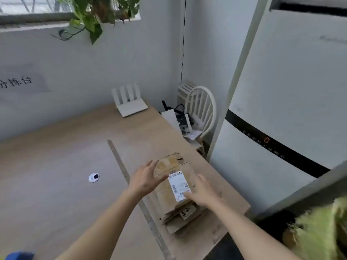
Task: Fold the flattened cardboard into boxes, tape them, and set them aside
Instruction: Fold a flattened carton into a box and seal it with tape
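Cardboard, brown and flattened, lies as a stack near the right edge of the long pale wooden table, just right of a grey seam strip that runs along the tabletop. Tall white appliance with a black control band stands right of the table; a white spindle-back chair sits in the corner between appliance and wall, holding cables and small devices too blurred to tell apart. Trailing green plant hangs from the window ledge. White router with four upright antennas rests at the far table edge. Left hand, fingers straight and spread, is at the stack's left side, thumb over the top sheet; contact cannot be told. Right hand, fingers loosely extended, rests on the stack beside the white printed shipping label, thumb touching the label's lower corner. Hands apart, one each side of the label. Small round metal grommet sits in the tabletop, well left of the stack.
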Motion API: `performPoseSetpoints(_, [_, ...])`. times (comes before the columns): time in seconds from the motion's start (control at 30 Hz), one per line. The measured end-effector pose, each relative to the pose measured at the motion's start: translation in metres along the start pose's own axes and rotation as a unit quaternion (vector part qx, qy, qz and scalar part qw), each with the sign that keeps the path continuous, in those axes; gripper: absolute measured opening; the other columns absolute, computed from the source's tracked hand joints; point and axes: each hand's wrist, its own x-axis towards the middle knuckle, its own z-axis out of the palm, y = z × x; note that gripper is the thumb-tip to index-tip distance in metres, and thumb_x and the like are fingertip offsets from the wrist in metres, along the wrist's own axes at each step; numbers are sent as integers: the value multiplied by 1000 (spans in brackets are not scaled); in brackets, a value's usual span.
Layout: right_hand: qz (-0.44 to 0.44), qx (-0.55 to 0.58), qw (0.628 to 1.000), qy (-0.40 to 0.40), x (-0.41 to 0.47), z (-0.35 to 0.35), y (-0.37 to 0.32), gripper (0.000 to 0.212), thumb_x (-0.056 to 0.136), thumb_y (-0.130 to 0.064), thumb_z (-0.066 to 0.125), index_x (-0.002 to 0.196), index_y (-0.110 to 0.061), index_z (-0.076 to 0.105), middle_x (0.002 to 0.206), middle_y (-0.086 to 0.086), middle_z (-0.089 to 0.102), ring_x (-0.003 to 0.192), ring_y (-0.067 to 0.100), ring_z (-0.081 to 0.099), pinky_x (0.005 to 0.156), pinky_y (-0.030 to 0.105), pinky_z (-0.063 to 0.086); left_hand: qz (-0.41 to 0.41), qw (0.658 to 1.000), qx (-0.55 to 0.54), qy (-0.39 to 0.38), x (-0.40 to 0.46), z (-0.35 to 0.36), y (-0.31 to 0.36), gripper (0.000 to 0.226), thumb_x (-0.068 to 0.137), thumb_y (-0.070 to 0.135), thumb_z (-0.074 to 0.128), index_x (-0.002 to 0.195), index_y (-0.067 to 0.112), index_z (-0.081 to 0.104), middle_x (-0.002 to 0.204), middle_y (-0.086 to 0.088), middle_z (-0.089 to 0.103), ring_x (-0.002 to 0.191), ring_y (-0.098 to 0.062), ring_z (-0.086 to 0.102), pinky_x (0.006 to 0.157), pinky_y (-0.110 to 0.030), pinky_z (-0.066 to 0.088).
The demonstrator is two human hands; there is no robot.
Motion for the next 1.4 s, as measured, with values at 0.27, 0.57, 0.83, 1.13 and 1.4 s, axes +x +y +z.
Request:
performPoseSetpoints(0.27, [-38,-144,989,16,74,47,56,112,75,-69,72,160,-28,10,169,-3,2,155,18,10,125,41,16,-30,997,24,-60,89,78,-20,85,87,75,52,157,33,28,164,0,27,148,-24,30,115,-45,36])
performPoseSetpoints(0.57, [-136,-216,965,-56,124,52,92,119,67,-70,77,159,-42,6,169,-6,-11,156,15,-3,127,43,3,-66,992,39,-101,144,112,-38,98,76,84,55,156,35,28,165,0,23,148,-28,28,118,-44,28])
performPoseSetpoints(0.83, [-57,-134,989,10,141,32,98,96,87,-51,72,158,-44,9,169,-8,-6,154,20,15,120,40,29,-112,989,30,-91,157,121,-50,108,64,87,64,152,37,26,161,-10,23,145,-33,28,119,-46,24])
performPoseSetpoints(1.13, [96,145,984,39,135,44,84,119,83,-35,81,161,-22,-8,169,4,-8,156,21,2,123,36,16,-125,990,-15,-62,143,127,-53,123,51,86,73,152,37,24,135,-3,33,116,-25,50,86,-36,51])
performPoseSetpoints(1.4, [89,183,976,73,119,48,64,116,79,-36,85,161,-33,3,163,-3,27,142,21,42,107,38,44,-150,984,-73,-59,104,121,-59,130,49,86,75,156,44,14,147,-6,35,135,-27,38,103,-44,45])
